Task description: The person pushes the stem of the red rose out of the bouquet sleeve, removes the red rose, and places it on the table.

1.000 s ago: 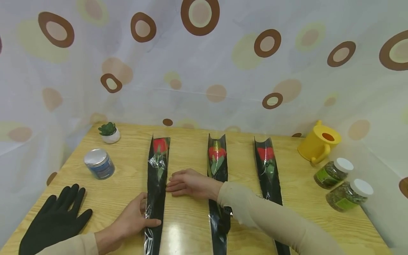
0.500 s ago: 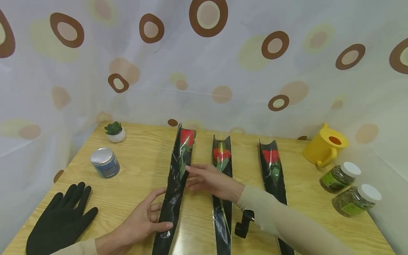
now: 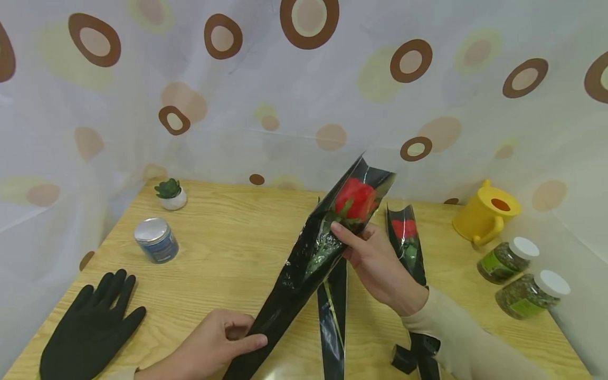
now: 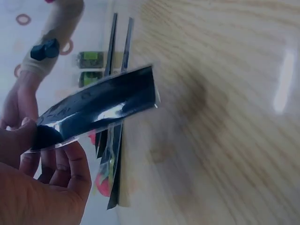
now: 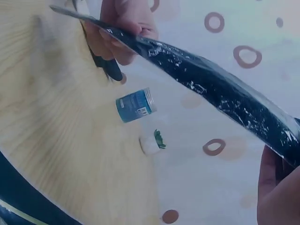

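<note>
A red rose in a black and clear sleeve (image 3: 304, 258) is held off the table, tilted with its bloom up to the right. My left hand (image 3: 218, 340) pinches the lower part of the sleeve, thumb on top. Higher up, just below the bloom, my right hand (image 3: 377, 264) grips it, with the thumb across the front. In the left wrist view the sleeve's flat lower end (image 4: 108, 103) sticks out past my left hand (image 4: 51, 178). A second wrapped rose (image 3: 332, 316) lies beneath, its bloom hidden by the raised one. Farther right lies a third wrapped rose (image 3: 406, 243), partly behind my right forearm.
On the left are a black glove (image 3: 90, 327), a blue tin with a silver lid (image 3: 157, 240) and a small potted succulent (image 3: 171, 194). A yellow watering can (image 3: 486, 214) and two white-lidded jars (image 3: 508, 258) (image 3: 532, 295) stand at the right. A patterned curtain (image 3: 285, 105) hangs behind.
The left wrapped rose has come up off the table and swung right, over the middle one. My right hand has moved from beside it to a grip near its bloom.
</note>
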A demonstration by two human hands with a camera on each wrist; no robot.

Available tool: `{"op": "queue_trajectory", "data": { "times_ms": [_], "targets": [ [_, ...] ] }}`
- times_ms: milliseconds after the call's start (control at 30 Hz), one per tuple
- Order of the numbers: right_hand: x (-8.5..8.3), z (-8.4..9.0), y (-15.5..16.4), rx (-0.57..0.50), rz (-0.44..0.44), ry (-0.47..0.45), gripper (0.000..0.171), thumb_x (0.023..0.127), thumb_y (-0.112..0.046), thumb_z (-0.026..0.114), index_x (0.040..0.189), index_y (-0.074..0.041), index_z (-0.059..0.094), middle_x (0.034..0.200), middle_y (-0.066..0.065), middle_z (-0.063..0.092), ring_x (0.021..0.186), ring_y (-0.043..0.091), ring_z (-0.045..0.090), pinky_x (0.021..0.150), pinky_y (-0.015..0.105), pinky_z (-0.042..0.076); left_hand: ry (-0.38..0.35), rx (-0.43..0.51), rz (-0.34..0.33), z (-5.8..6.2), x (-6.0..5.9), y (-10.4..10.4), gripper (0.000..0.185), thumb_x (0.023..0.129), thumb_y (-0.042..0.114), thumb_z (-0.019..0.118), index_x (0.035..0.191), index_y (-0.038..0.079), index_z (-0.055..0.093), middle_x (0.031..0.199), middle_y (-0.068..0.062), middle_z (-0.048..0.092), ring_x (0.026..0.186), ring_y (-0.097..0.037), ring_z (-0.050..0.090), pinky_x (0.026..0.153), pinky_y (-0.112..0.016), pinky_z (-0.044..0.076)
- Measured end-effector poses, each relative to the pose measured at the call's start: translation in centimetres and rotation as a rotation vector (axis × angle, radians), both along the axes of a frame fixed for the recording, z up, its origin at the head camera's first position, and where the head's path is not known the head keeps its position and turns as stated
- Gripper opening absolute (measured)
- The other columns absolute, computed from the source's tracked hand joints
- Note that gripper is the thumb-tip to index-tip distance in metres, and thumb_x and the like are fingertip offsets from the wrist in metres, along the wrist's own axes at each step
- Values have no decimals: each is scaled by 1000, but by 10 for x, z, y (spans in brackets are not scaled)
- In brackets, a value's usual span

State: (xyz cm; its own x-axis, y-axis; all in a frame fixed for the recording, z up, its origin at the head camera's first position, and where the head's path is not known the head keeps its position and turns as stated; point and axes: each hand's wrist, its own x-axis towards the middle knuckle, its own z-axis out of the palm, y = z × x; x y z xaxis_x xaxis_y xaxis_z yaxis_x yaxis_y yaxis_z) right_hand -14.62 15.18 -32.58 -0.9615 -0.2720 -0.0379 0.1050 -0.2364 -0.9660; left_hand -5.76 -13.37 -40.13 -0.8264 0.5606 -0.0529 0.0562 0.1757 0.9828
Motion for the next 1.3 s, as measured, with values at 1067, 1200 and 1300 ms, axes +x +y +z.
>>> {"op": "queue_trajectory", "data": {
  "times_ms": [1067, 1200, 1300],
  "targets": [
    [24, 12, -15, 116, -250, 276, 3, 86, -2, 77, 86, 0, 74, 67, 3, 62, 66, 11, 54, 73, 28, 50, 293, 32, 362, 33, -11, 57, 7, 90, 32, 73, 90, 26, 77, 76, 8, 64, 68, -14, 54, 65, -27, 47],
    [23, 9, -18, 93, -236, 265, 12, 85, -1, 77, 96, 3, 74, 87, 11, 72, 91, 23, 67, 86, 39, 52, 324, 40, 363, 34, -14, 60, 9, 90, 32, 72, 90, 25, 77, 76, 8, 64, 67, -13, 55, 65, -27, 47],
    [23, 9, -18, 95, -222, 274, 18, 85, 1, 77, 102, 3, 72, 95, 13, 73, 97, 29, 68, 89, 43, 52, 341, 57, 353, 35, -17, 61, 10, 90, 31, 73, 89, 22, 77, 77, 8, 64, 66, -13, 56, 64, -27, 47]
  ]
}}
